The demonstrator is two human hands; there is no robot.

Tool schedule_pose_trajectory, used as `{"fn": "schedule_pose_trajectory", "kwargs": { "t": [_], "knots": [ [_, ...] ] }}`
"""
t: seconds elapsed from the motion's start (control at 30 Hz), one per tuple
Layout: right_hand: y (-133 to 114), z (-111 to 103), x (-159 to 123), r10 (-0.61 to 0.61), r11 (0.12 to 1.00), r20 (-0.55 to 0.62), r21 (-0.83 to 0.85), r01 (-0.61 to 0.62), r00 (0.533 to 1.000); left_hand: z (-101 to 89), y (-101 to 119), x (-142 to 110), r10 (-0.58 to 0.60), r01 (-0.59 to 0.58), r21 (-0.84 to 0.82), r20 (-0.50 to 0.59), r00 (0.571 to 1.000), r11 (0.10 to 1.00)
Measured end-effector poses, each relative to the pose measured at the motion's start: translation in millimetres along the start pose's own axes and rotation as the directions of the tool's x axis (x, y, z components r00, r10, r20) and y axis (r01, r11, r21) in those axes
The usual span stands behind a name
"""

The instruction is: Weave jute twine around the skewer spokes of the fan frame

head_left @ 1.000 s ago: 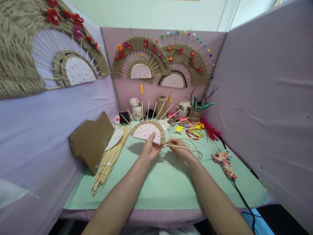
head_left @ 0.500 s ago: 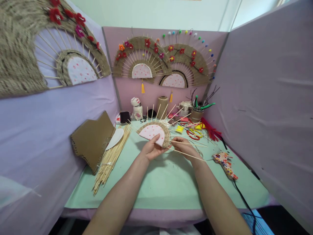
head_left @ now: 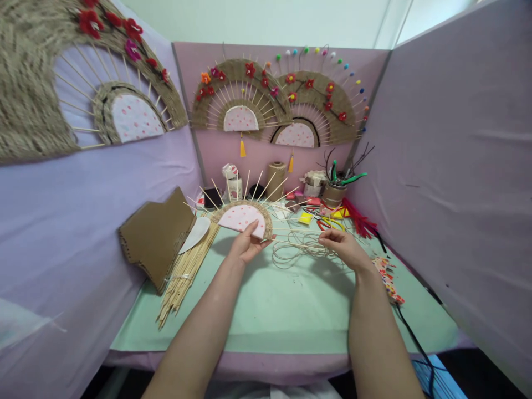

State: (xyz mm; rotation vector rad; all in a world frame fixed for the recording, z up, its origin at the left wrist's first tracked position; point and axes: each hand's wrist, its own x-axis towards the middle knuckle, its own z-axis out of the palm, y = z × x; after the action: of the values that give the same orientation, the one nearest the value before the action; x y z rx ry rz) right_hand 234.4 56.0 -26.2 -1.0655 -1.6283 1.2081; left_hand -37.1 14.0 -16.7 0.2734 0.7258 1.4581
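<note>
Left hand (head_left: 249, 245) gripping half-round fan (head_left: 238, 217) at its right near corner, thumb on dotted face, fingers behind. Fan held above green table (head_left: 286, 321), mid-scene, tilted, thin sticks (head_left: 266, 187) radiating. Right hand (head_left: 341, 245) well apart, right of fan, fingertips pinched together near stick ends; cannot tell what lies between. Loose twine coils (head_left: 285, 259) between hands. Stick bundle (head_left: 187, 277) left, beside cardboard (head_left: 153, 238).
</note>
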Motion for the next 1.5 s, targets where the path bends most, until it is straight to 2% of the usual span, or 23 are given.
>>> {"fn": "schedule_pose_trajectory", "kwargs": {
  "t": [0.17,0.43,0.57,0.67,0.77,0.9,1.0,1.17,1.3,1.5],
  "knots": [
    [-0.6,-0.7,-0.7,-0.036,0.989,-0.072,0.141,0.046,0.997,1.0,-0.6,0.2,0.002,-0.001,0.012,-0.006,1.000,1.000],
    [2.1,2.9,5.1,-0.059,0.964,-0.206,0.242,0.109,0.977,2.5,-1.2,-2.6,-0.015,0.015,0.055,-0.003,1.000,0.998],
    [10.0,1.7,10.0,-0.041,0.956,-0.188,0.278,0.094,0.981,4.9,-2.2,-6.0,-0.082,0.078,0.055,0.062,0.995,0.995],
    [17.3,3.8,14.7,0.003,0.978,-0.174,0.205,0.033,0.985,7.7,-3.5,-9.3,-0.122,0.119,0.035,0.102,0.987,0.992],
    [21.9,12.3,20.7,-0.012,0.997,-0.211,0.068,0.027,0.977,10.6,-11.5,-12.6,-0.211,0.209,0.033,0.130,0.969,0.977],
    [21.7,26.5,26.8,-0.130,0.990,-0.322,-0.097,0.104,0.938,14.7,-33.5,-19.3,-0.382,0.369,0.099,0.207,0.901,0.924],
    [18.6,31.2,26.7,-0.190,0.980,-0.397,-0.134,0.148,0.898,16.4,-47.2,-24.2,-0.447,0.410,0.184,0.281,0.849,0.893],
    [14.9,29.8,23.3,-0.202,0.979,-0.508,-0.091,0.181,0.837,14.8,-48.8,-24.4,-0.438,0.378,0.233,0.320,0.840,0.896],
    [15.9,28.2,23.5,-0.164,0.985,-0.521,-0.037,0.170,0.837,14.0,-44.8,-22.7,-0.415,0.345,0.238,0.402,0.816,0.908],
    [19.5,27.1,26.5,-0.160,0.981,-0.541,0.002,0.192,0.826,13.8,-43.0,-20.5,-0.377,0.329,0.184,0.400,0.835,0.926]
  ]
}}
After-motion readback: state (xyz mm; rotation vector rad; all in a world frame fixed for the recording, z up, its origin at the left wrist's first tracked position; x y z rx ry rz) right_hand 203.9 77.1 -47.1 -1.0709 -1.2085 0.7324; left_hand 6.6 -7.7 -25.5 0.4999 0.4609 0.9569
